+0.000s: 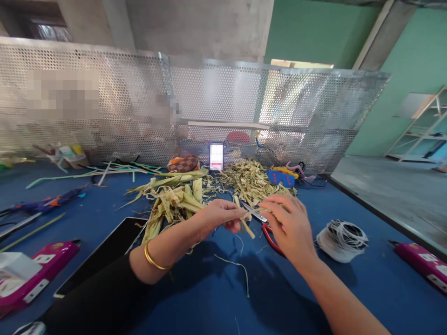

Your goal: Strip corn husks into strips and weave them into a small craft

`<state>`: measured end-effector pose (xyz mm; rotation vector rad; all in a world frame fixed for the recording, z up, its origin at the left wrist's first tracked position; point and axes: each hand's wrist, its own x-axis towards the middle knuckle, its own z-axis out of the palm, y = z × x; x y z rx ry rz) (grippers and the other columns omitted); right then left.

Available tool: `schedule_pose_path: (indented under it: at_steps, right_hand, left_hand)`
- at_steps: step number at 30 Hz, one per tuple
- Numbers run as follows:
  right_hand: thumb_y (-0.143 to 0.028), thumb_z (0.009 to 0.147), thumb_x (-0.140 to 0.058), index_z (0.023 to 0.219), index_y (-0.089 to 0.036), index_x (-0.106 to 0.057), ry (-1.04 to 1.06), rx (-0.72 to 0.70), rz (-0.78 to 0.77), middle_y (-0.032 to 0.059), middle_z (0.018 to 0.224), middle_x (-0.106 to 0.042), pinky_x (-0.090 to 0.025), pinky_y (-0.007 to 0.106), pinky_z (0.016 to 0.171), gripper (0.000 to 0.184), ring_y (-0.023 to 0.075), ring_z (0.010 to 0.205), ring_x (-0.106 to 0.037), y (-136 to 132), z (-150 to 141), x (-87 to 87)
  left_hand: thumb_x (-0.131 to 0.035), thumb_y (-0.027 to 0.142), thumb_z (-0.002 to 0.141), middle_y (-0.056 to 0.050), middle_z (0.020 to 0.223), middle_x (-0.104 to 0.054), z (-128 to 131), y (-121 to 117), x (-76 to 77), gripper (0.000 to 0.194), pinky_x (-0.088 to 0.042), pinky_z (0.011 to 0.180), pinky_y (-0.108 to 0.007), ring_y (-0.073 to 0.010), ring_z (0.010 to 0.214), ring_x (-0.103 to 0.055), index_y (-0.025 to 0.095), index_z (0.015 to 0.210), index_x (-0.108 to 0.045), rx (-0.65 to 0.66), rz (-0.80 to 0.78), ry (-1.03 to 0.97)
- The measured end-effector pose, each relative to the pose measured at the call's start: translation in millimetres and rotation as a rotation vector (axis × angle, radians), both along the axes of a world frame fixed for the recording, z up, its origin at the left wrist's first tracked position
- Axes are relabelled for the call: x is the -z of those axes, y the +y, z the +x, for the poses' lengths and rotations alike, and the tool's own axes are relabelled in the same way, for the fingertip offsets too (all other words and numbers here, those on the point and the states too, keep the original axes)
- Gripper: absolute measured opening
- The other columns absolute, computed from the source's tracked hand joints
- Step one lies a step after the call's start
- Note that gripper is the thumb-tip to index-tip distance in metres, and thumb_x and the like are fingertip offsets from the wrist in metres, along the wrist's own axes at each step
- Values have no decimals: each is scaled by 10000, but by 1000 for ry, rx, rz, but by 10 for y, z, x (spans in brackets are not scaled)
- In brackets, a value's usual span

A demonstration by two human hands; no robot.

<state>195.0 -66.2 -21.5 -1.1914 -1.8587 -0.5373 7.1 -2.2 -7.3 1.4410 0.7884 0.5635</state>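
Note:
My left hand [221,216] pinches a bundled piece of pale corn husk [248,228] between thumb and fingers, its short end sticking out below. A thin strip runs from there to my right hand [288,225], whose curled fingertips close on it. Just beyond and partly behind my right hand lie scissors with red handles [269,238]. To the left of my left hand is a heap of long dry corn husks [178,200]. Behind my hands sits a pile of short husk scraps [247,179]. Loose strands [240,264] lie on the blue table below.
A roll of white string [342,240] stands at right, near a magenta power strip [422,260]. At left are a dark tablet [104,251], another power strip [38,274] and a glue gun [52,201]. A lit phone [216,156] leans against the perforated metal screen [216,97].

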Motion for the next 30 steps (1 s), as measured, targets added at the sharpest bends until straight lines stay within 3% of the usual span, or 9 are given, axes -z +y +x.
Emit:
schedule_pose_path:
  at_steps: [3, 6, 9, 18, 24, 30]
  right_hand:
    - [-159, 867, -543, 1006, -194, -638, -61, 26, 199, 57, 833, -649, -383, 353, 778, 173, 195, 799, -581, -70, -72, -8]
    - [-100, 877, -496, 1099, -137, -591, -302, -141, 112, 53, 800, -665, -375, 336, 711, 244, 164, 691, -582, -80, -191, 76]
    - [-89, 907, -423, 1163, -87, -540, -421, -160, 42, 107, 932, -677, -370, 346, 716, 282, 176, 756, -601, -32, -268, 191]
    - [-91, 941, -316, 1035, -103, -583, -443, -174, 31, 84, 813, -654, -368, 326, 673, 283, 178, 729, -589, 16, -293, 232]
    - [-77, 924, -375, 800, -150, -592, -242, -205, 79, 41, 710, -648, -381, 278, 643, 260, 140, 632, -574, 36, -348, 271]
    - [-48, 916, -360, 857, -139, -606, -223, -275, 101, 58, 740, -674, -406, 281, 657, 269, 150, 692, -601, 16, -372, 285]
  left_hand:
    - [-724, 445, 630, -24, 641, -673, 37, -11, 29, 332, -435, 625, -230, -109, 594, -588, 136, 737, -667, -85, -111, -129]
    - [-786, 315, 582, -32, 699, -690, 75, -26, 76, 346, -441, 659, -226, -114, 647, -615, 123, 843, -665, -120, -197, -242]
    - [-794, 227, 586, -33, 717, -692, 99, -40, 112, 327, -453, 693, -233, -120, 691, -626, 131, 861, -646, -175, -241, -284]
    - [-744, 116, 606, -60, 733, -697, 145, -68, 144, 290, -470, 641, -226, -132, 668, -641, 124, 863, -608, -234, -371, -314]
    - [-675, 30, 612, -16, 589, -648, 188, -112, 157, 205, -463, 578, -224, -110, 538, -595, 130, 764, -582, -359, -333, -318]
    - [-661, 45, 618, -19, 581, -654, 192, -150, 116, 185, -450, 550, -209, -99, 510, -583, 140, 739, -558, -374, -303, -294]
